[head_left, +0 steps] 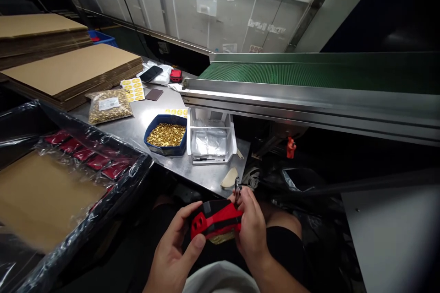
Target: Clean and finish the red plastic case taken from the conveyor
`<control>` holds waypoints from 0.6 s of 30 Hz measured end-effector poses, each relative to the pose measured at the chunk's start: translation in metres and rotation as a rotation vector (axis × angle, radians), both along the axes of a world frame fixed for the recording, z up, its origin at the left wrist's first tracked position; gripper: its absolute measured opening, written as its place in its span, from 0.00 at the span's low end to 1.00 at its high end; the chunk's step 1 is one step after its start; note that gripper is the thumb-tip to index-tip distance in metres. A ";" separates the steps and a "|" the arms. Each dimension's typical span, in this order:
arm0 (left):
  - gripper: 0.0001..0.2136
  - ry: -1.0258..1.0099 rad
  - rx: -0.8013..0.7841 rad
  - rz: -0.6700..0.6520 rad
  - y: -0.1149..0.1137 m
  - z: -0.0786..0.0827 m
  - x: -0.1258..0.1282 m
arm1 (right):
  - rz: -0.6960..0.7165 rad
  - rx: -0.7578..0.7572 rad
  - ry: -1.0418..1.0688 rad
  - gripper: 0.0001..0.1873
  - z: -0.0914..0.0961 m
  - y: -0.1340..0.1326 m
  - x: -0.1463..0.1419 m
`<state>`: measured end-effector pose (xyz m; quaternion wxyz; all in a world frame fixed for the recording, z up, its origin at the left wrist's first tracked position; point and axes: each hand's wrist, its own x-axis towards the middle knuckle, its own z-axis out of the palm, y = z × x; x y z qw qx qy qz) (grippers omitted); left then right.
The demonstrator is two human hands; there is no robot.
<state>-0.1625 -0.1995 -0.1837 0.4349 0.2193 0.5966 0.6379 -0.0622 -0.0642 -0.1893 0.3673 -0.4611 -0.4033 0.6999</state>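
A red-and-black plastic tool (pixel 218 217) with a chunky casing is held low in front of my body; its exact kind I cannot make out. My left hand (pixel 178 242) grips its left end, thumb on the near side and fingers behind. At its right end, my right hand (pixel 252 222) is closed around the casing. A small shiny metal hook or clip (pixel 237 187) stands up by the right fingertips. Something yellowish shows under the casing. Just beyond, a cream-coloured flat piece (pixel 229 177) lies on the metal table's near edge (pixel 209 181).
A blue tray (pixel 151 147) of small gold pieces stands beside a white bin (pixel 234 139) with clear bags. Left are a bag of gold pieces (pixel 110 106), cardboard stacks (pixel 75 68) and a plastic-lined box (pixel 127 203) with red packs. A green conveyor (pixel 275 73) runs right.
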 end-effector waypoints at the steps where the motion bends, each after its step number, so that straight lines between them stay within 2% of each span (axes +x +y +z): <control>1: 0.22 0.014 -0.002 -0.009 -0.001 -0.002 -0.001 | 0.042 0.039 -0.016 0.18 0.004 0.001 0.001; 3: 0.22 0.032 -0.012 -0.020 -0.002 -0.004 -0.003 | 0.097 0.074 -0.053 0.19 0.012 0.002 0.003; 7: 0.23 0.037 -0.021 -0.051 -0.001 -0.004 -0.003 | 0.132 0.241 -0.142 0.18 0.024 0.001 0.005; 13: 0.22 0.025 -0.054 -0.064 0.004 0.003 0.001 | 0.183 0.341 -0.164 0.17 0.022 -0.005 0.009; 16: 0.22 0.111 -0.105 -0.020 0.007 0.007 0.003 | 0.185 0.317 -0.171 0.17 0.019 -0.006 0.009; 18: 0.24 0.164 -0.154 -0.016 0.009 0.011 0.005 | 0.185 0.223 -0.149 0.18 0.015 -0.004 0.007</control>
